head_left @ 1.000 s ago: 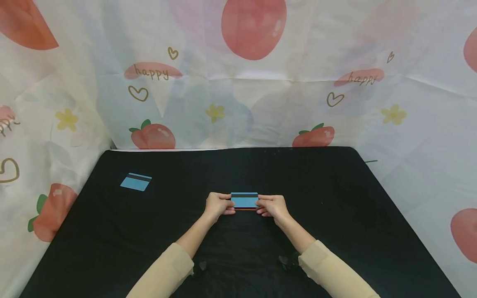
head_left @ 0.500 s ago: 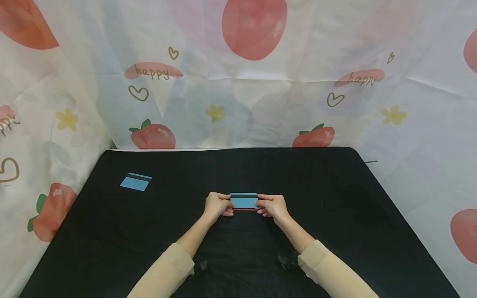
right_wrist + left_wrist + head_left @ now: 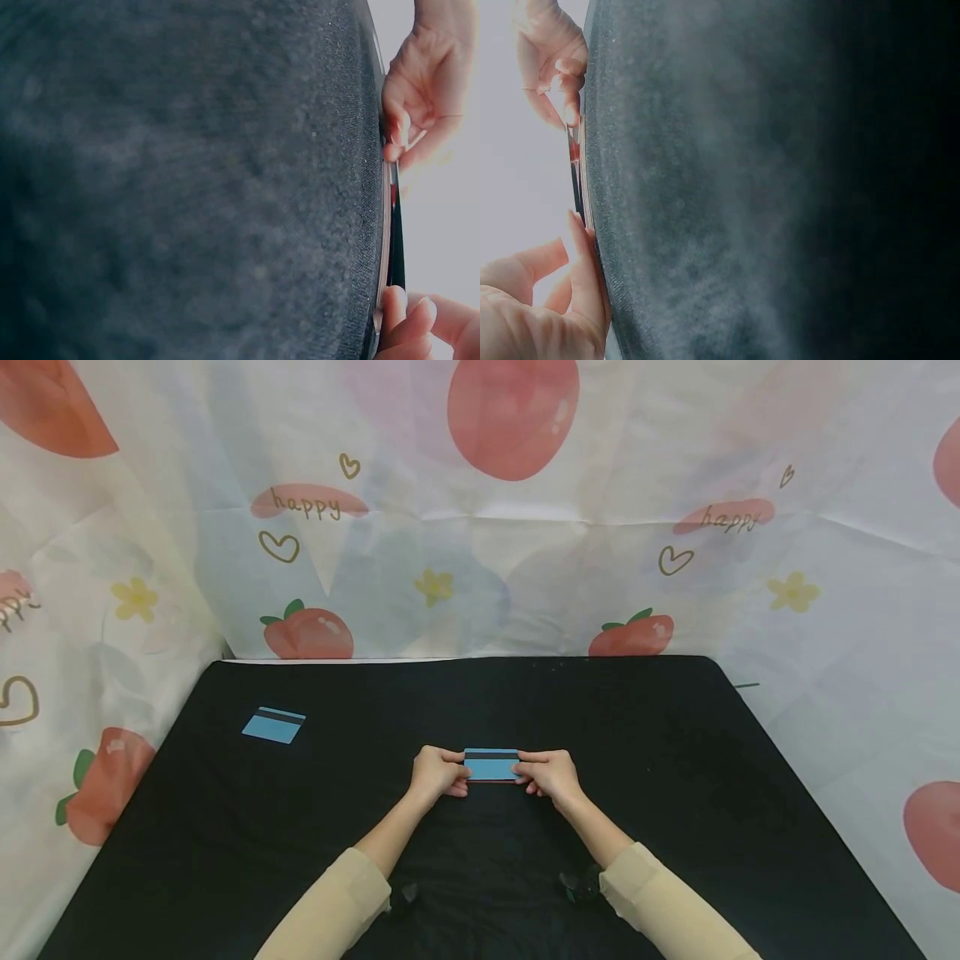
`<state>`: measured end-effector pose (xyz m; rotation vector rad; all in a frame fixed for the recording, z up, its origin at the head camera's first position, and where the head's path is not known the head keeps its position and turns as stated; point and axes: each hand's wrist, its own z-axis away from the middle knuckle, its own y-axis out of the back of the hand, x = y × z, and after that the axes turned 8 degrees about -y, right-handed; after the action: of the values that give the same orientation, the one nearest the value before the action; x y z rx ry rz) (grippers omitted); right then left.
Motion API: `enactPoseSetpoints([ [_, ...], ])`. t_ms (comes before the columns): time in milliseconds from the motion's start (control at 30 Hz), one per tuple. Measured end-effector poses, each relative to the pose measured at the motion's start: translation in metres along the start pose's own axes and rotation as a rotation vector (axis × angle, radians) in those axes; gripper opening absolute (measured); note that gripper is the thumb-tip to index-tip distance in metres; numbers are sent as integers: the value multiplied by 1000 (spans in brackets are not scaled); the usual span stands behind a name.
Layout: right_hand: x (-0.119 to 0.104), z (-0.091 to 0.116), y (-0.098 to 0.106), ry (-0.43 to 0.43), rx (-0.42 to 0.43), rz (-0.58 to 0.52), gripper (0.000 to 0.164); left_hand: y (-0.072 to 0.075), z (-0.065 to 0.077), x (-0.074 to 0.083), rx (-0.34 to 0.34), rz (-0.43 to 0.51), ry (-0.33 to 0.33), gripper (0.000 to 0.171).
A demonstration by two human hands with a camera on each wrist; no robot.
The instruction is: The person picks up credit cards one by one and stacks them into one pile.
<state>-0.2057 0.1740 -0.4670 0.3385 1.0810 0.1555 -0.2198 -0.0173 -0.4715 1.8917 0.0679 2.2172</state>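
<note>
Both hands pinch the short ends of a light blue card with a dark stripe, near the middle of the black table. My left hand has the left end and my right hand the right end. Just under the card's near edge shows a thin reddish line. In the left wrist view the card is edge-on, slightly above a thin layered stack lying on the cloth. The same stack appears low beside the card in the right wrist view. The stack's top is mostly hidden.
Another light blue card with a dark stripe lies flat at the back left of the black table. A pale curtain printed with fruit and hearts hangs behind the table and along its sides.
The held card has shifted very slightly toward the person, and the reddish strip below it looks narrower. Both hands keep their pinch. The other card has not moved.
</note>
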Motion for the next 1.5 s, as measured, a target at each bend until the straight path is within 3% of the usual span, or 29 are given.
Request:
enactPoseSetpoints([
  [433, 1, -1, 0, 49, 43, 104, 34, 0, -1, -3, 4, 2, -13, 30],
  [900, 4, -4, -2, 46, 62, 67, 37, 2, -1, -3, 37, -50, -29, 28],
  [1500, 1, -4, 0, 6, 11, -43, 39, 6, -2, -3, 22, 44, 24, 31],
])
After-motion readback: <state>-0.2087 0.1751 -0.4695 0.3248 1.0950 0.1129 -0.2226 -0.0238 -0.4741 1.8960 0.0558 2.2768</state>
